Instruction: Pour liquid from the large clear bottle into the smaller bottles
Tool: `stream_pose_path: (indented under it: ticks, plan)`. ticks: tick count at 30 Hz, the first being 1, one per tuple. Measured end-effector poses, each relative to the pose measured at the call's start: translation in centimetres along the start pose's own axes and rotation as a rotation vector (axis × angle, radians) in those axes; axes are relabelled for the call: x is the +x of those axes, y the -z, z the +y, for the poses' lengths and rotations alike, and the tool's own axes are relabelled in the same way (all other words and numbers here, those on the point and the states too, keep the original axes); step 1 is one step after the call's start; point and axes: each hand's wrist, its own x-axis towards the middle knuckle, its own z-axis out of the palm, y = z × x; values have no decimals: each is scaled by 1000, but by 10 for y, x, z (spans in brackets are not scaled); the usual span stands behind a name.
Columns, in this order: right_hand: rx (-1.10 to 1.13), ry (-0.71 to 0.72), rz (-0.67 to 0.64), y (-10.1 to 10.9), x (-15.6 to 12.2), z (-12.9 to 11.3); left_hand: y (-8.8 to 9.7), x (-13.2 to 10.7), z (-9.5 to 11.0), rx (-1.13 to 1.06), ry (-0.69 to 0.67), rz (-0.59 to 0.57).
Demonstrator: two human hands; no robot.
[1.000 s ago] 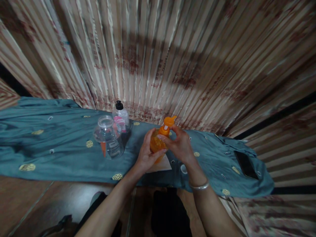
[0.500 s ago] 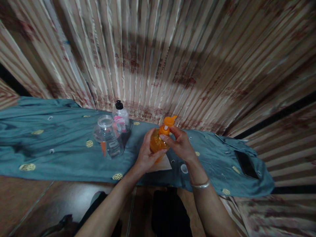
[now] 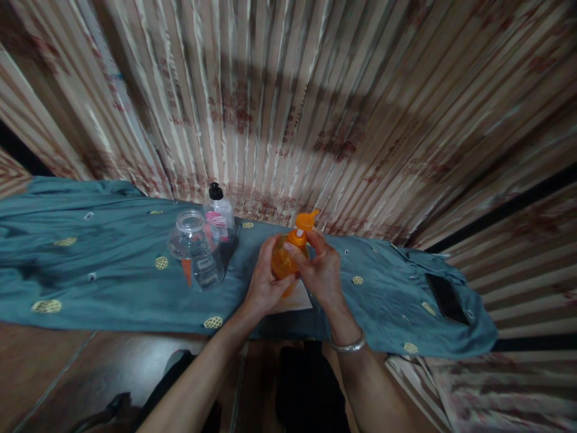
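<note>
While your left hand (image 3: 264, 282) cups the round translucent orange plastic bottle (image 3: 280, 262) above a pale flat sheet (image 3: 300, 300) on the teal patterned cloth (image 3: 124, 258), your right hand (image 3: 323, 270) pinches its orange plastic pump top (image 3: 306, 222) low down, already fitted on, tightness can't be told.

Black phone (image 3: 447, 299) on teal cloth (image 3: 121, 252), pleated curtain (image 3: 270, 108) behind

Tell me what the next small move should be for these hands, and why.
I'd probably try a slight twist of the orange collar with the right hand, the left hand steadying the amber bottle. The right thumb and fingers are at the collar, the left hand wraps the bottle's body, and the pump head sits on top.
</note>
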Motion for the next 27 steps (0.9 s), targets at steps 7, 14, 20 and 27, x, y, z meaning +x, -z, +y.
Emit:
stream_pose_path:
  ticks: [7,14,20,27]
  plan:
    - [82,-34,-74,1,1,-4,1,-2,-3,-20,57,-24]
    - [102,-52,-31,14,-16,26,0,-5,-12,-96,163,-59]
    - [-110,-258,29,58,-73,92,-2,-3,-20,-154,198,-50]
    - [-390,-318,-41,70,-136,126,-7,0,-23,-167,209,35]
